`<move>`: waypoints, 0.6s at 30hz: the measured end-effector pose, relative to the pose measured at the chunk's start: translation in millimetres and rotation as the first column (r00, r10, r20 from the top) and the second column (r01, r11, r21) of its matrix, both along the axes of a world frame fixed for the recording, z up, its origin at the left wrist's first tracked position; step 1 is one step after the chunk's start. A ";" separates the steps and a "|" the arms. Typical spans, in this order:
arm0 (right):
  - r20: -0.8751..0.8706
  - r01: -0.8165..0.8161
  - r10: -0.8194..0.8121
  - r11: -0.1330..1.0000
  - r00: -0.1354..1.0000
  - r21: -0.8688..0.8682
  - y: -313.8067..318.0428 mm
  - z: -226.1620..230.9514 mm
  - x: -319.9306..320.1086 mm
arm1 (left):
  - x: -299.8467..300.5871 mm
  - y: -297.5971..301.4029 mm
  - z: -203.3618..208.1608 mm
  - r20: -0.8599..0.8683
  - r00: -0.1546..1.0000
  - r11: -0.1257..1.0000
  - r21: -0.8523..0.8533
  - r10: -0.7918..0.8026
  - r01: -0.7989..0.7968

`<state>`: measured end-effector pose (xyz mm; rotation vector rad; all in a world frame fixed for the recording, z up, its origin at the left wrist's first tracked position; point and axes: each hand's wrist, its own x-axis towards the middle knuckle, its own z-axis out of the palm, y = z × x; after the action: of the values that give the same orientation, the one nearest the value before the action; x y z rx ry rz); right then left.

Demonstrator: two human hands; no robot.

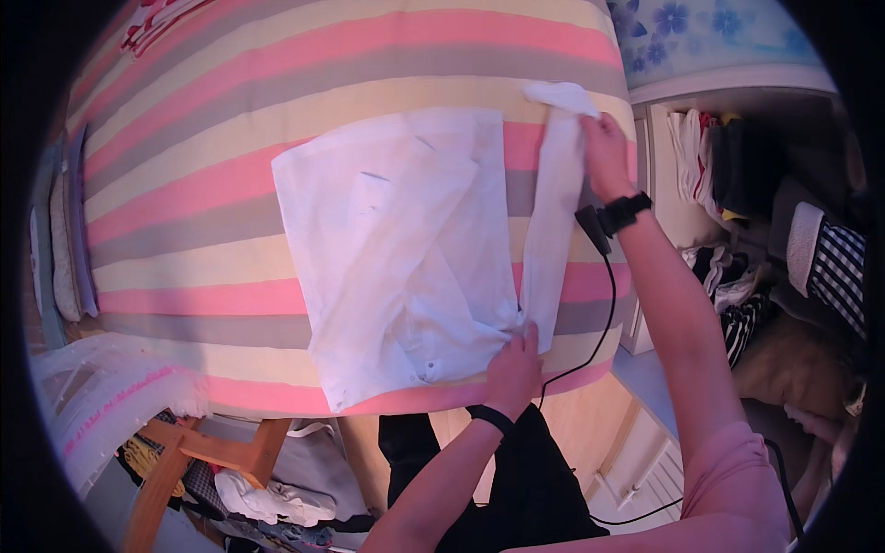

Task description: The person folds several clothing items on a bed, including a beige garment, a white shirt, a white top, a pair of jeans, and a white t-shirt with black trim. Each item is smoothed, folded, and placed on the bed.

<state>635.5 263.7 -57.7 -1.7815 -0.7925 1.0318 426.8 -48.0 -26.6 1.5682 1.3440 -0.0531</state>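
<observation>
A white shirt lies spread on a striped bedcover, its body creased, with one sleeve folded slantwise across it. The other sleeve stretches away from me along the right side, apart from most of the shirt's body. My right hand is closed on that sleeve near its cuff at the far end. At the near end, where the sleeve joins the body, my left hand grips the fabric; its fingertips are partly hidden in the cloth. Small dark snaps or buttons show beside the left hand.
The striped bedcover reaches the bed's near edge. A black device on my right wrist trails a cable over the edge. On the right stand shelves with folded clothes. A wooden chair and a clear plastic bag are at lower left.
</observation>
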 end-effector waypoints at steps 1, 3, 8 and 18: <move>-0.033 0.095 -0.093 0.992 0.995 0.084 -9.9 8.8 5.9 | 1.0 0.4 -1.1 -0.052 0.999 1.000 -0.006 0.005 -0.005; -0.086 0.192 -0.177 0.953 0.980 0.233 -35.1 31.6 22.6 | -1.7 -0.4 -5.3 -0.127 0.991 0.999 -0.029 0.033 -0.037; -0.306 0.492 -0.419 0.842 0.855 0.220 -77.5 97.0 61.7 | -24.4 -22.9 -1.0 0.092 0.996 0.979 0.204 -0.017 -0.002; 0.029 0.212 -0.319 0.693 0.947 0.689 -86.7 159.0 -115.1 | -50.0 -77.6 0.1 0.362 0.888 0.957 -0.050 0.284 -0.286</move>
<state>520.4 177.0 101.3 -1.2722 -0.8305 0.3282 376.8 -125.6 -26.5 1.2889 1.2582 0.4078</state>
